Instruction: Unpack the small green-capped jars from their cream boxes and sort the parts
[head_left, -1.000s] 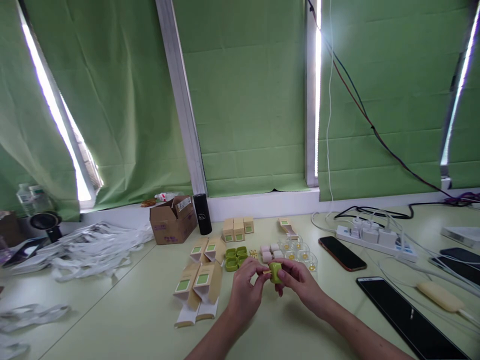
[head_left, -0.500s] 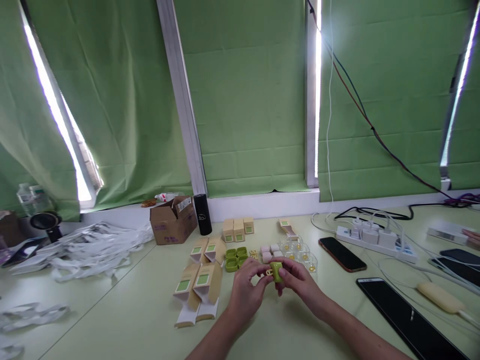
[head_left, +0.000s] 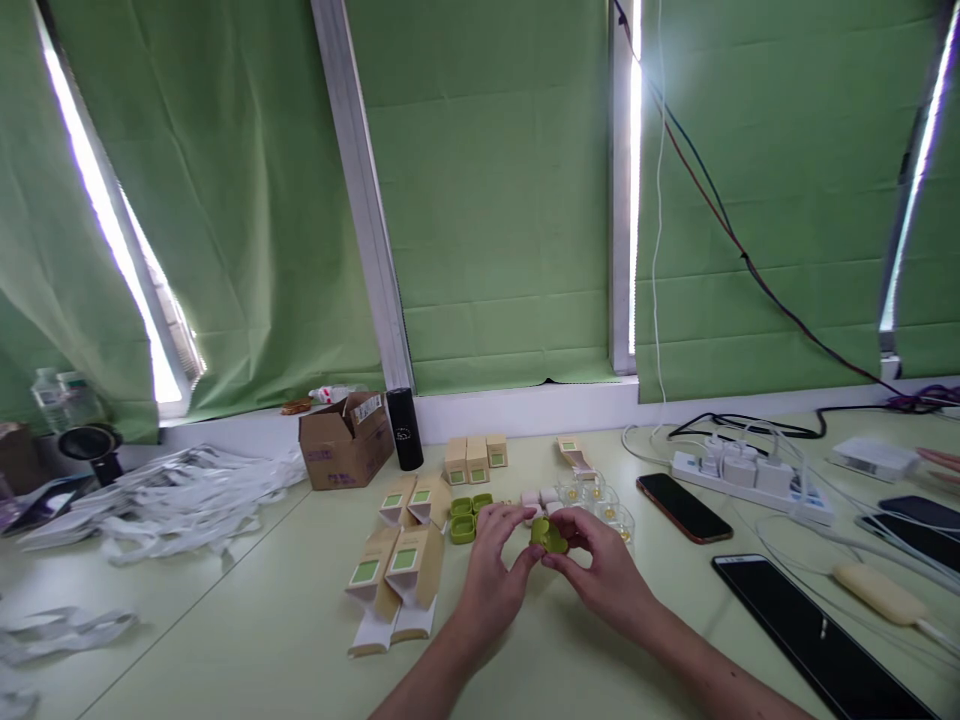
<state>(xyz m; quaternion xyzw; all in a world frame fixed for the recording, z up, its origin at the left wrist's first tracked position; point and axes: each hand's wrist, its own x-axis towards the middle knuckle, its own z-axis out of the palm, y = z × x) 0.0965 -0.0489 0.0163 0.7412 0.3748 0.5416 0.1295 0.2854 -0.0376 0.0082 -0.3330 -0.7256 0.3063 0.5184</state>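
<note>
My left hand (head_left: 498,565) and my right hand (head_left: 604,565) both grip a small olive-green plastic case (head_left: 550,537) just above the table. Its hollow side now shows. Thumbs and fingers of both hands close on its edges. Beyond my left hand sit several matching green cases (head_left: 463,528). Small pink-white blocks (head_left: 531,497) are partly hidden behind my fingers. By my right fingertips lie several clear domed pieces (head_left: 606,504) with golden centres.
Folded cardboard boxes (head_left: 406,567) with green windows stand left of my hands. Smaller boxes (head_left: 478,460) are behind. A phone (head_left: 684,507), a tablet (head_left: 810,630) and a power strip (head_left: 752,480) lie to the right. Another person's hand (head_left: 943,462) shows at the right edge, near a white box (head_left: 874,458).
The green case has turned so its hollow side shows. The small yellow piece at my left fingertips is no longer visible separately. At the right, the white box has shifted left.
</note>
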